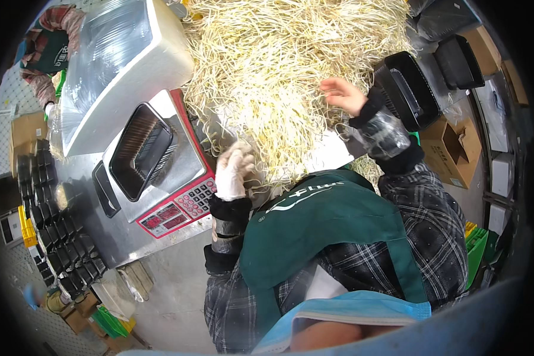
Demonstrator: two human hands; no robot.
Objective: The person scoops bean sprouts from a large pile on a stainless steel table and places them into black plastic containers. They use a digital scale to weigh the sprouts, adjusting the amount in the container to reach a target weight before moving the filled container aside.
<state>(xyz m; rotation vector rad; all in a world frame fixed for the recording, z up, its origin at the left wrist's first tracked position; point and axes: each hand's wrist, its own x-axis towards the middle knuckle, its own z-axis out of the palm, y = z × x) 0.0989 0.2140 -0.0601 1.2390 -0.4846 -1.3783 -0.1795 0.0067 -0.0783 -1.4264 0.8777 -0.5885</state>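
Observation:
A big heap of bean sprouts (276, 66) covers the work surface in front of me. My left hand (234, 171), in a white glove, is at the heap's lower left edge with its fingers curled; whether it grips sprouts cannot be told. My right hand (343, 95), bare, is at the heap's right side with its fingers apart and nothing held. Left of my left hand is a red-framed digital scale (173, 213), an open black plastic tray (140, 151) resting on its metal plate. Black trays (407, 91) lie right of my right hand.
A white foam box (160, 58) lined with clear plastic stands behind the scale. Many black trays (64, 236) line the table's left end. A co-worker (49, 49) is at the upper left. A cardboard box (451, 151) is on the right, near a green crate (475, 249).

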